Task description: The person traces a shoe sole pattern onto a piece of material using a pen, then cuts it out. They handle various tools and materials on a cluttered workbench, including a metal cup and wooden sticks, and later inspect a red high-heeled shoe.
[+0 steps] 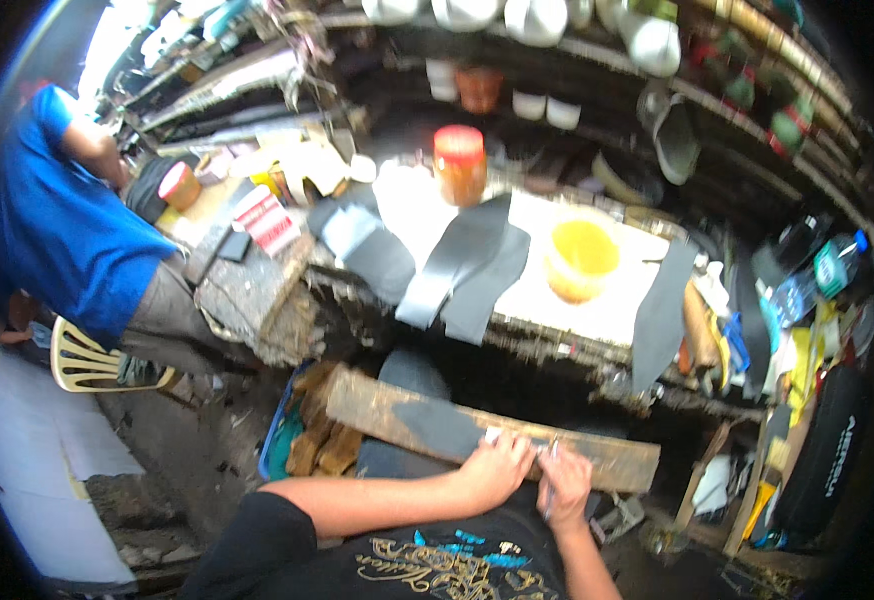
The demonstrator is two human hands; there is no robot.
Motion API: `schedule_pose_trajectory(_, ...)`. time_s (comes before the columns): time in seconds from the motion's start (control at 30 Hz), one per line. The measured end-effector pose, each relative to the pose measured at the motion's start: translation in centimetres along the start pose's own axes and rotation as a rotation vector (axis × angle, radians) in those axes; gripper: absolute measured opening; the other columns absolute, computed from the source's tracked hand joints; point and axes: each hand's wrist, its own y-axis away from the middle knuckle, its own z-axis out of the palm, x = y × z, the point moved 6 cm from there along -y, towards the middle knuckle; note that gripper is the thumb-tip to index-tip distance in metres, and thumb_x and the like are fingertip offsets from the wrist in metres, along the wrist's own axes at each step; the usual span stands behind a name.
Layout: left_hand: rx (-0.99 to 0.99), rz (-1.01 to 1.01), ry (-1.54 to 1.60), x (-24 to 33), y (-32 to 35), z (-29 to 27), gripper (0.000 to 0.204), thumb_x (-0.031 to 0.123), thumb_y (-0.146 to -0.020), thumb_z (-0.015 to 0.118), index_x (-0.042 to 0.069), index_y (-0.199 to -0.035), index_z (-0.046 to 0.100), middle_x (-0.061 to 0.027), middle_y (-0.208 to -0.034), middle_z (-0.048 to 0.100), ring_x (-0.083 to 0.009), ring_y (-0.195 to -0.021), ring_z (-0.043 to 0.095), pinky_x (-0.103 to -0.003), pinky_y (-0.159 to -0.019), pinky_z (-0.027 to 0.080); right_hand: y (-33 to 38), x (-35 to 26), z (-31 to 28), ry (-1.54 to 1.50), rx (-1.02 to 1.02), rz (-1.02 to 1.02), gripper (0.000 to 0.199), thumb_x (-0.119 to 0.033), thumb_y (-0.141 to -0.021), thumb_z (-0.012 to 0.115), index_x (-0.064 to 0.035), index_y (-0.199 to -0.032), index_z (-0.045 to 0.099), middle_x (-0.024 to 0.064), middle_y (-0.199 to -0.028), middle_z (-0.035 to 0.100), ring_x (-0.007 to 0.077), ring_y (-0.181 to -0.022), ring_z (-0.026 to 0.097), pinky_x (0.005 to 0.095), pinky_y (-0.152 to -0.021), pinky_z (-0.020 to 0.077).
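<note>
A long wooden board (607, 458) lies across my lap, with a dark grey sole-like sheet (429, 424) on it. My left hand (497, 470) is closed at the sheet's right end, its fingers bent and pressed down on the board. Beside those fingertips shows a small white piece (493, 435), too blurred to name. My right hand (566, 482), close by on the right, is closed around a thin silvery tool (548, 488). The tool points up toward the board's far edge; its tip cannot be made out.
Ahead, a workbench holds dark sole-shaped sheets (467, 265), a yellow tub (583, 262) and a red-lidded jar (460, 165). Shoe forms (537, 20) line the shelf above. A co-worker in blue (77, 220) is at left, by a cream chair (82, 357). Bottles (837, 265) stand right.
</note>
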Motion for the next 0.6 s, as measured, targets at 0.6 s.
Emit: schedule_pose_trajectory(0.6,0.064,0.036,0.002,-0.1,-0.2,1.0,0.047,0.024,-0.096,0.061,0.003,-0.138,0.066,-0.0198,-0.124,0.060,-0.0374,-0.109,0.065,-0.043,-0.074,0.064,0.2,-0.1,0.3,0.025,0.025,-0.031,0.041,0.004,-0.075,0.071,-0.0119,-0.113,0.075,0.0114,-0.106,0.076,0.0313,-0.105,0.073,0.0458,-0.092,0.0504)
